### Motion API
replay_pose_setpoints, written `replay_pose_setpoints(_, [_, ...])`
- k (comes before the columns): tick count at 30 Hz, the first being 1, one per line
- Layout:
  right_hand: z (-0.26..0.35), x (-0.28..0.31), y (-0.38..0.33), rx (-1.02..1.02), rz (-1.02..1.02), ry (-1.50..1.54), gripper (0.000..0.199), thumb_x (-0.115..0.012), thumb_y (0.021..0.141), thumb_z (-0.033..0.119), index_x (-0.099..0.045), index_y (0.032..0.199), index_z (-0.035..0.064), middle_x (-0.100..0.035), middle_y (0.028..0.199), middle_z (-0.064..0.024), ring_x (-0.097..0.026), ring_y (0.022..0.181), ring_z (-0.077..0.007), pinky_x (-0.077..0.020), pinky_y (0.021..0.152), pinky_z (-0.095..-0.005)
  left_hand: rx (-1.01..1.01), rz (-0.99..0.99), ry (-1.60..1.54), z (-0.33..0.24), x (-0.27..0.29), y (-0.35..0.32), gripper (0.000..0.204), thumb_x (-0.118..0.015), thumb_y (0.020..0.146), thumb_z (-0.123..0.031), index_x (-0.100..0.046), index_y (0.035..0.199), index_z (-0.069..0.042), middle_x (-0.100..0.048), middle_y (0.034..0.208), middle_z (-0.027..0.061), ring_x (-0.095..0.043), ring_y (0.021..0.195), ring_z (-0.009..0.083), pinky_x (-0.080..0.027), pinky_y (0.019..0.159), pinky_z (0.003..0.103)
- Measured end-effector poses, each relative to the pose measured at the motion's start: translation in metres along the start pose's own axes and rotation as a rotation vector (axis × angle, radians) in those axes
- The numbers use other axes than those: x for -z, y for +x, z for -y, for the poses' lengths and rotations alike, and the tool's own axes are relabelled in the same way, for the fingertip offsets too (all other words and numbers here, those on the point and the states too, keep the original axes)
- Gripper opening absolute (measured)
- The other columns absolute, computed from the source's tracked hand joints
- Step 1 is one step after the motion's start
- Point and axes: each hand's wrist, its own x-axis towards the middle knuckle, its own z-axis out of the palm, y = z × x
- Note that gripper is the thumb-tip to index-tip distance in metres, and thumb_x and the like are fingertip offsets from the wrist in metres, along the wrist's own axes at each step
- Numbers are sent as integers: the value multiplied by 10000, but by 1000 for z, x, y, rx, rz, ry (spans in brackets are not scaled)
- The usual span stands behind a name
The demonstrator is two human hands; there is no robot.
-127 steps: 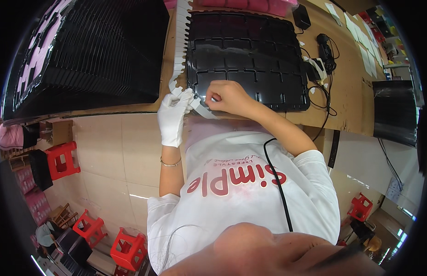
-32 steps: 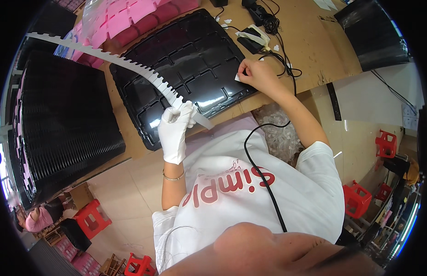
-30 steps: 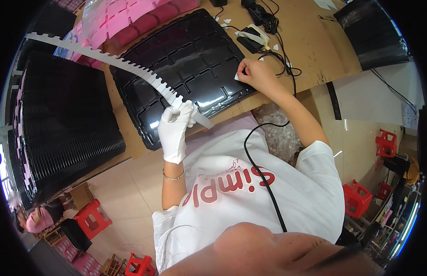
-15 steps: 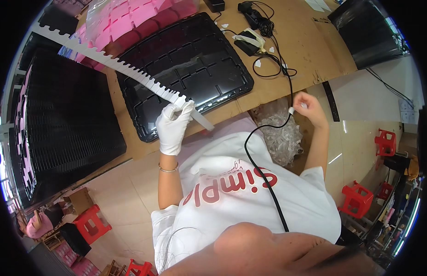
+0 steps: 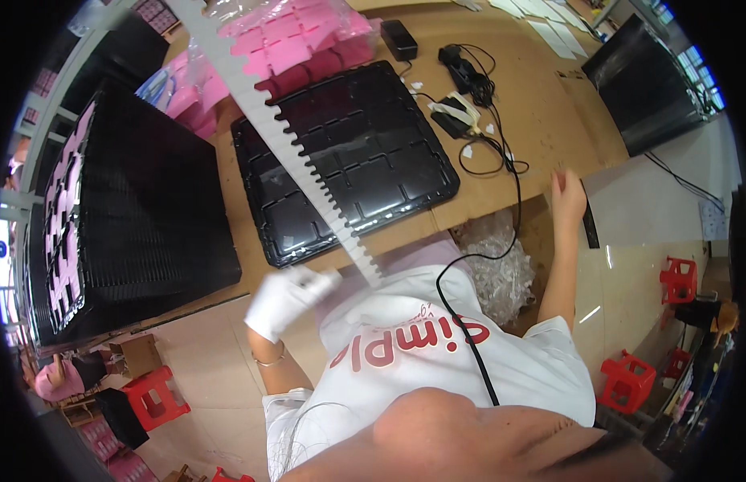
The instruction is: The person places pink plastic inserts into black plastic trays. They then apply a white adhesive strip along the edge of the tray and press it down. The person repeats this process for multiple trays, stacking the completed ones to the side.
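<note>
A long white strip with a notched edge (image 5: pixel 308 185) slants over a black plastic tray (image 5: pixel 389 181), from the upper left down to the front of my shirt. My left hand (image 5: pixel 291 301), in a white glove, is beside the strip's lower end and looks apart from it. Motion smears its fingers. My bare right hand (image 5: pixel 567 197) is raised by the table's front edge at the right, with its fingers curled closed. Whatever it may hold is hidden.
Tall stacked black trays (image 5: pixel 156 209) stand at the left. Pink sheets (image 5: pixel 288 40) in clear wrap lie behind the tray. Black cables (image 5: pixel 469 76) and an adapter (image 5: pixel 399 40) are at the back. Crumpled clear plastic (image 5: pixel 501 281) sits below the table edge; more black trays (image 5: pixel 650 84) stand right.
My left hand has come off the strip and moved down and left. The strip has swung steeper, its lower end nearer my shirt. My right hand has shifted slightly right.
</note>
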Motion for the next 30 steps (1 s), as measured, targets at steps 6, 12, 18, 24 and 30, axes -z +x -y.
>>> replay_pose_setpoints(6, [241, -43, 113, 470, 35, 766, 128, -675, 853, 172, -665, 895, 51, -634, 813, -91, -614, 688, -215, -473, 615, -291, -27, -667, -552, 18, 60, 96, 463, -543, 953, -423, -656, 964, 26, -667, 822, 67, -561, 645, 99, -453, 619, 260])
replay_pose_setpoints(12, [364, -129, 190, 1114, -296, 343, 356, -749, 728, 239, -646, 1026, 75, -606, 1026, -107, -536, 1044, -304, -466, 865, -407, -174, -681, -682, 56, 77, 170, 433, -584, 929, -396, -611, 1097, 3, -657, 1000, 67, -606, 814, 127, -462, 700, 266])
replay_pose_setpoints(18, [412, -150, 233, 1022, 529, -144, 377, -765, 684, 243, -647, 1003, 82, -621, 1014, -149, -518, 1083, -324, -441, 917, -373, -189, -617, -571, 50, 78, 174, 343, -613, 929, -341, -642, 1052, -23, -658, 904, 34, -602, 777, 97, -451, 668, 229])
replay_pose_setpoints(24, [424, -150, 189, 1206, 322, 306, 468, -781, 703, 219, -541, 1068, 53, -564, 1067, -132, -486, 1094, -336, -427, 919, -414, -277, -592, -766, 47, 73, 188, 268, -646, 924, -261, -646, 990, -1, -638, 895, 26, -588, 798, 86, -504, 728, 247])
replay_pose_setpoints(30, [452, -191, 158, 1178, 112, 550, 372, -790, 676, 260, -601, 953, 97, -589, 989, -106, -551, 979, -293, -456, 844, -395, -302, -619, -755, 41, 67, 186, 230, -638, 929, -233, -649, 969, -6, -647, 895, 34, -601, 767, 91, -507, 719, 246])
